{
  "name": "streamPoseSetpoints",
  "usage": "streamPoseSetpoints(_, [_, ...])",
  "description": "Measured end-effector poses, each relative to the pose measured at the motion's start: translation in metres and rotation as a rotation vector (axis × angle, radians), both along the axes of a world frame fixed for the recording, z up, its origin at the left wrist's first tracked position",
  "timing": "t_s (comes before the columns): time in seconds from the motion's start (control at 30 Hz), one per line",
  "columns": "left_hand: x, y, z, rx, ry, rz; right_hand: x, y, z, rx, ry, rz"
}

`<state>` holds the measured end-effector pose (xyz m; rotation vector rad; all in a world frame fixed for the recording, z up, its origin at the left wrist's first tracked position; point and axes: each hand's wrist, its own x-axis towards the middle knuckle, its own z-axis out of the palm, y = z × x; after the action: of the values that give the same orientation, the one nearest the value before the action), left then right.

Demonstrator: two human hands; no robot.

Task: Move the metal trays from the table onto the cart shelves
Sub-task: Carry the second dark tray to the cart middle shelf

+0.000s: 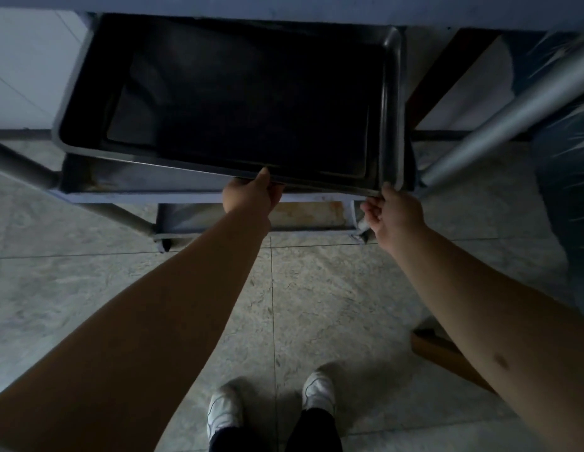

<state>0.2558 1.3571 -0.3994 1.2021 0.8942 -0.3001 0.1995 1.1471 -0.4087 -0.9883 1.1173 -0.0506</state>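
A dark metal tray (393, 102) lies on a middle shelf of the cart (127, 187), its near rim sticking out slightly over the shelf's front edge. Another tray seems nested inside it, but the shadow hides the detail. My left hand (251, 195) grips the tray's near rim around its middle, thumb on top. At the near right corner of the same rim, my right hand (393, 213) holds on with curled fingers. A lower cart shelf (310, 213) shows beneath, with rusty stains.
The cart's grey tubular frame (499, 125) slants on the right, another bar (19, 164) on the left. A blue plastic-wrapped bulk (564, 177) stands at the right. Tiled floor (316, 305) and my white shoes (318, 391) are below. A brown board (447, 357) lies on the floor at right.
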Motion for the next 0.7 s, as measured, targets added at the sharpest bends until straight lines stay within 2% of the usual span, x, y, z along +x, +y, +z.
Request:
streamPoseSetpoints(0.2, [0.019, -0.009, -0.002, 0.142, 0.042, -0.133, 0.020, -0.005, -0.001, 0.156, -0.115, -0.155])
streamPoseSetpoints(0.5, [0.037, -0.014, 0.006, 0.195, 0.059, -0.319, 0.053, -0.015, -0.003, 0.061, -0.052, -0.053])
streamPoseSetpoints(0.63, [0.033, -0.009, 0.011, 0.170, 0.060, -0.436, 0.047, -0.010, 0.001, 0.124, -0.079, -0.105])
streamPoseSetpoints(0.7, [0.023, -0.001, 0.012, 0.296, 0.017, -0.587, 0.033, -0.002, 0.004, 0.157, -0.093, -0.050])
